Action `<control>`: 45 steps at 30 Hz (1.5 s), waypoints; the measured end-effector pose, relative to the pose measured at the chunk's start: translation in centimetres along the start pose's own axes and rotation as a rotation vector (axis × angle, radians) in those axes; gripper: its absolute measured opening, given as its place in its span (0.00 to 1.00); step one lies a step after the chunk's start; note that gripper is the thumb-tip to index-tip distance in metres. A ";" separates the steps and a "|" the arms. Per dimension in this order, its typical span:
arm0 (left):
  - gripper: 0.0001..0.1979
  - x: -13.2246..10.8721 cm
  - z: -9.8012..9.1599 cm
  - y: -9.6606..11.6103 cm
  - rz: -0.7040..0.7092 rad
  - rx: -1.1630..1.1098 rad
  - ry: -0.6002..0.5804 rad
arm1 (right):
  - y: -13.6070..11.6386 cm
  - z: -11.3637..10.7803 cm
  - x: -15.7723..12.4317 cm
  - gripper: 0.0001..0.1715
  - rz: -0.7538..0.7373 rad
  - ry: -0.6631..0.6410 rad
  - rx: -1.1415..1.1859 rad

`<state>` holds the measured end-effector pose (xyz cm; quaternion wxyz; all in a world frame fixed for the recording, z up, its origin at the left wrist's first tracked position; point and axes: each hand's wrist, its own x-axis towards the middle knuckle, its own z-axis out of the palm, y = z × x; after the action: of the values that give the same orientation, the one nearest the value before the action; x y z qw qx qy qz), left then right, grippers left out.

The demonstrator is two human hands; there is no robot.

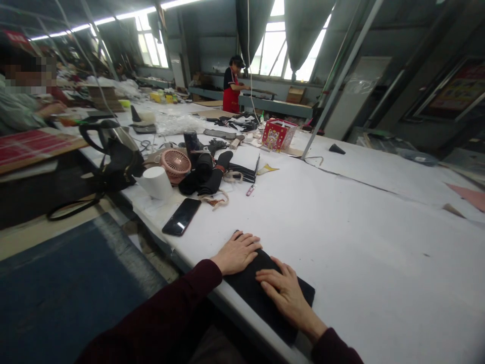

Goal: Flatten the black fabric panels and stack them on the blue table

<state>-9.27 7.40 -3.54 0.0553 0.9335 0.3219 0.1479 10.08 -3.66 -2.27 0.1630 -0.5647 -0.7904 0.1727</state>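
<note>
A flat black piece of material (261, 298), which looks like fabric or thin leather, lies at the near edge of the white-covered table (364, 263). My left hand (239, 253) rests flat on its far left end, fingers stretched out. On its middle right part lies my right hand (286, 290), palm down with the fingers spread. Neither hand grips anything. Whether the black material is one layer or a stack, I cannot tell.
Left of my hands lies a phone (182, 216). Behind it are a white roll (156, 183), a pink fan (176, 166), rolled black material (215, 174) and small snips (250, 189). A red patterned box (278, 134) stands farther back. Two people work beyond, one wearing a red apron (231, 98).
</note>
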 end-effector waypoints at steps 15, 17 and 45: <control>0.17 0.1 0.1 -0.1 0.017 -0.010 -0.012 | 1.0 1.4 -4.8 0.32 -0.096 0.041 -0.376; 0.17 0.1 0.2 -0.1 0.017 -0.014 -0.007 | 0.6 1.2 -5.9 0.32 -0.081 0.049 -0.367; 0.17 0.4 1.7 -0.7 0.077 -0.007 0.032 | 0.4 1.6 -14.1 0.40 0.093 0.170 -0.393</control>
<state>-8.90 8.19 -5.20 0.0475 0.9426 0.2860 0.1659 14.06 -17.03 -4.78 0.1076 -0.6340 -0.7654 -0.0258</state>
